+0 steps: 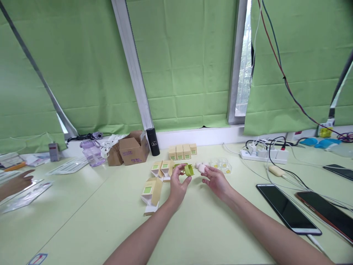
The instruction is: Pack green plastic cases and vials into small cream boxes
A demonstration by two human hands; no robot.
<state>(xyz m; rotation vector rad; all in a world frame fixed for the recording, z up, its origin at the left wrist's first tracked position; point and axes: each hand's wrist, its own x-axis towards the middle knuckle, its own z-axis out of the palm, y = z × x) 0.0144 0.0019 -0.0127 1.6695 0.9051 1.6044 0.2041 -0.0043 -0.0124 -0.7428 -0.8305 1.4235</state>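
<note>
My left hand (178, 184) is closed on a small olive-green open case (189, 170), its hollow side facing right. In my right hand (217, 181), a small pale pink rounded piece (202, 168) sits between thumb and fingertips; its kind is too small to make out. The two held things are a short way apart above the table. Just behind my right fingers lies a clear plastic tray (223, 165) with round cups and yellow spots. Left of my left hand stand opened cream cartons with green windows, the nearest carton (152, 191) with its flap out.
Closed cream boxes (179, 152) stand in a row behind my hands. A brown cardboard box (134, 149), black flask (153, 142) and purple bottle (93, 153) are back left. Phones (288, 208), cables and a power strip (264, 154) lie right. Another person's hand (16, 185) is far left.
</note>
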